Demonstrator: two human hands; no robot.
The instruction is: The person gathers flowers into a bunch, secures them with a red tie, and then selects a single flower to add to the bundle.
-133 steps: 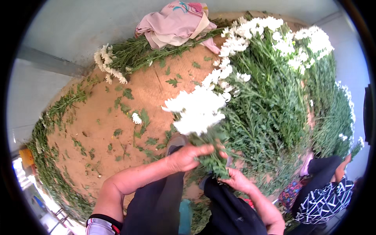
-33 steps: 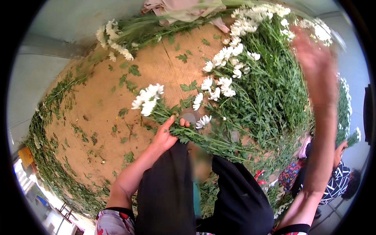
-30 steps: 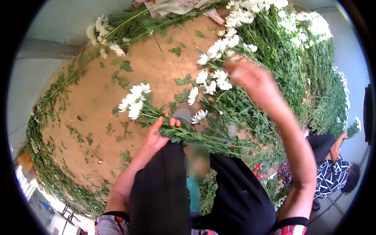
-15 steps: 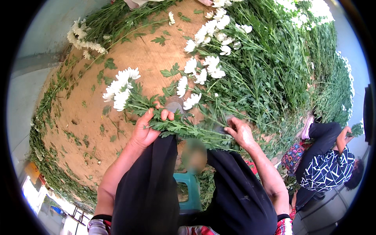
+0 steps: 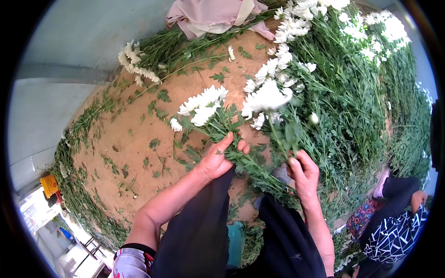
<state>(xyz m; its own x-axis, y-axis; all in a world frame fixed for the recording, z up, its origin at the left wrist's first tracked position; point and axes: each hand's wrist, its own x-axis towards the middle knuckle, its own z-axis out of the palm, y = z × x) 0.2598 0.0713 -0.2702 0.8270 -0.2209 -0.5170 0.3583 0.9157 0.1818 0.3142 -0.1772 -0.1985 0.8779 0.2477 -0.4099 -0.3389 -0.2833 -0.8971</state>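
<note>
Nearest, left hand [image 5: 218, 160] curled around the stems of a laid bunch of white daisies [image 5: 204, 104], long axis running up-left to the blooms. Just right, right hand [image 5: 303, 173] pinching one upright stem [image 5: 278, 139]. Beyond, flower heap [image 5: 352, 92].

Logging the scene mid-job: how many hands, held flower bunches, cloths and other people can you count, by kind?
Person's own hands: 2, left hand and right hand
Held flower bunches: 2, left bunch, right bunch
Pink cloth: 1
Co-worker: 1
Total: 6
</note>
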